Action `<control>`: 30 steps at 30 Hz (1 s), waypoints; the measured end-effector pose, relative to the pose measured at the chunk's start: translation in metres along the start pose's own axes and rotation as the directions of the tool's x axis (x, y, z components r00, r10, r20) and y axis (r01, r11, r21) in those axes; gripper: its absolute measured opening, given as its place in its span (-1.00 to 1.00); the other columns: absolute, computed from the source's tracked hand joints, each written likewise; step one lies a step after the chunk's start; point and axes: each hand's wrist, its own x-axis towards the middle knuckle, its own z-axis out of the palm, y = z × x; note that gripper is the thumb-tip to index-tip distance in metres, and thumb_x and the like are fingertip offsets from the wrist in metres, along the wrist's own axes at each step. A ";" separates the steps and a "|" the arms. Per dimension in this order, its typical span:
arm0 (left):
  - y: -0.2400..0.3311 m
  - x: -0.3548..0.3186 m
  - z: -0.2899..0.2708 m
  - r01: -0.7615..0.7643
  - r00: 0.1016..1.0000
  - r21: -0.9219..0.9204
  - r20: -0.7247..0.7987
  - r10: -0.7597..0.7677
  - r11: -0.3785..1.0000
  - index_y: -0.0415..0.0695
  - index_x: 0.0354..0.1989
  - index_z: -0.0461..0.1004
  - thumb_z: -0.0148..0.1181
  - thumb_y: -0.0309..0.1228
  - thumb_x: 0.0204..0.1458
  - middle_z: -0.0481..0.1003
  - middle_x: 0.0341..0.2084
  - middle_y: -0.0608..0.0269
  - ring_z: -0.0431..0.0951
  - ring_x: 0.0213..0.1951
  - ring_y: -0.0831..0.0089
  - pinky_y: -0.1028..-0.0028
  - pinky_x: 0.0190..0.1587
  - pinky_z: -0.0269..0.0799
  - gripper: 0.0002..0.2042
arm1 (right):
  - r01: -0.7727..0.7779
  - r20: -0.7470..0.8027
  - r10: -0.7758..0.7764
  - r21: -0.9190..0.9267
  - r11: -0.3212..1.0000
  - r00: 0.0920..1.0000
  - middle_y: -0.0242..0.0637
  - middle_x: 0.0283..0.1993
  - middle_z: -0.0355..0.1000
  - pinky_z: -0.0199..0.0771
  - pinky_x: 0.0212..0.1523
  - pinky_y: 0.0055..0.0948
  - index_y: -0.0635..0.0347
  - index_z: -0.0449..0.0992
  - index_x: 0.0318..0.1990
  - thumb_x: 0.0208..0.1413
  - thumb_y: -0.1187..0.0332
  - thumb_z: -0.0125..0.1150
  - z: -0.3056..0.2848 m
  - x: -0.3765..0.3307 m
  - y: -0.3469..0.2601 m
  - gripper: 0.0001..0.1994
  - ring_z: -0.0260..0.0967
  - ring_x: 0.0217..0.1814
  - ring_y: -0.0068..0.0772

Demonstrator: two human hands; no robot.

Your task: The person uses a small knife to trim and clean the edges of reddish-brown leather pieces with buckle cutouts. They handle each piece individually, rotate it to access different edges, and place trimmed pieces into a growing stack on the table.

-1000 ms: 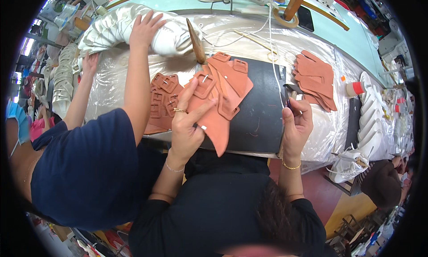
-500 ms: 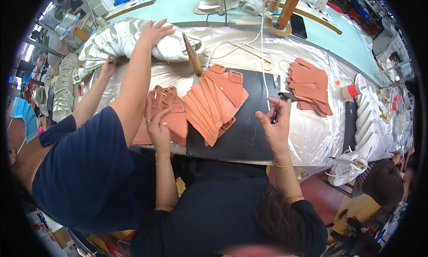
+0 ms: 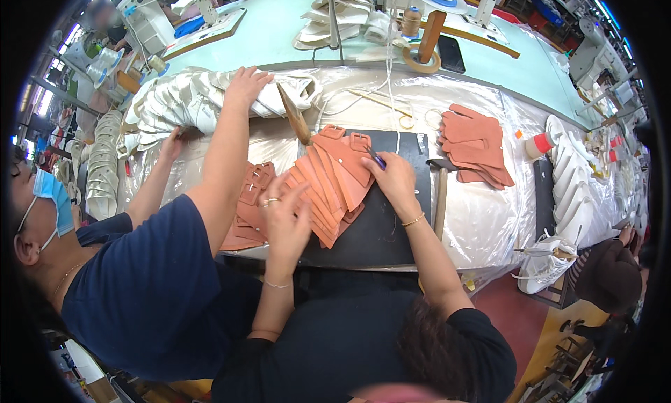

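A fan of orange-brown leather pieces (image 3: 325, 186), with buckles at its top, lies partly on a black board (image 3: 398, 232). My right hand (image 3: 395, 183) grips a small blue-and-dark pointed tool (image 3: 377, 158) at the fan's right edge; its exact kind is unclear. My left hand (image 3: 288, 218) has its fingers apart and holds nothing visible. It hovers between the fan and another group of buckled leather pieces (image 3: 246, 211), partly hiding both. A tapered wooden stick (image 3: 293, 116) rises just behind the fan.
A co-worker's hands (image 3: 244, 87) rest on a row of white shoe uppers (image 3: 178, 99) at left. Right of the board lie a hammer (image 3: 440, 200) and more leather pieces (image 3: 482, 141). A tape roll (image 3: 421, 59), phone (image 3: 452, 54) and thread cone (image 3: 411, 22) stand behind.
My right hand has moved left with the pointed tool, from beside the hammer to the fan. My left hand has come off the left leather pieces toward the right.
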 end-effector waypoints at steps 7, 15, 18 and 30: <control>0.022 -0.007 0.010 -0.151 0.988 0.074 0.034 0.148 0.986 -0.06 -0.08 0.58 0.24 -0.48 -0.01 0.31 0.15 0.17 0.24 0.04 0.22 0.32 0.15 0.18 -0.72 | -0.176 0.104 0.144 0.449 0.876 0.984 -0.35 -0.56 0.40 0.27 -0.49 -0.45 0.26 0.51 -0.40 0.04 0.21 0.31 -0.005 0.012 -0.008 -0.74 0.30 -0.54 -0.48; 0.023 0.007 0.000 -0.202 0.978 -0.061 -0.068 0.198 0.977 -0.20 -0.06 0.54 0.20 -0.53 0.03 0.44 0.01 0.09 0.44 -0.04 0.24 0.34 0.08 0.33 -0.73 | -0.369 0.471 0.037 0.636 0.678 0.881 -0.56 -0.63 0.28 0.08 -0.58 -0.64 0.21 0.48 -0.47 0.13 0.20 0.25 -0.018 -0.051 -0.023 -0.72 0.10 -0.59 -0.78; 0.020 0.013 0.005 -0.111 0.992 -0.221 0.030 0.121 0.969 -0.25 -0.06 0.51 0.15 -0.58 0.04 0.48 -0.10 0.05 0.50 -0.21 0.26 0.37 -0.09 0.41 -0.74 | -0.367 0.561 0.059 0.454 0.812 0.825 -0.47 -0.64 0.28 0.15 -0.56 -0.56 0.26 0.49 -0.45 0.13 0.15 0.26 -0.021 -0.078 -0.020 -0.68 0.13 -0.60 -0.69; 0.012 0.024 0.059 -0.153 0.973 -0.028 0.170 0.155 0.988 -0.29 -0.27 0.53 0.24 -0.50 -0.01 0.41 -0.34 0.08 0.47 -0.33 0.18 0.33 -0.23 0.37 -0.85 | 0.078 0.023 -0.089 0.308 0.948 0.996 -0.24 -0.34 0.35 0.42 -0.41 -0.49 0.28 0.51 -0.23 -0.02 0.40 0.37 -0.041 -0.092 -0.001 -0.77 0.42 -0.39 -0.37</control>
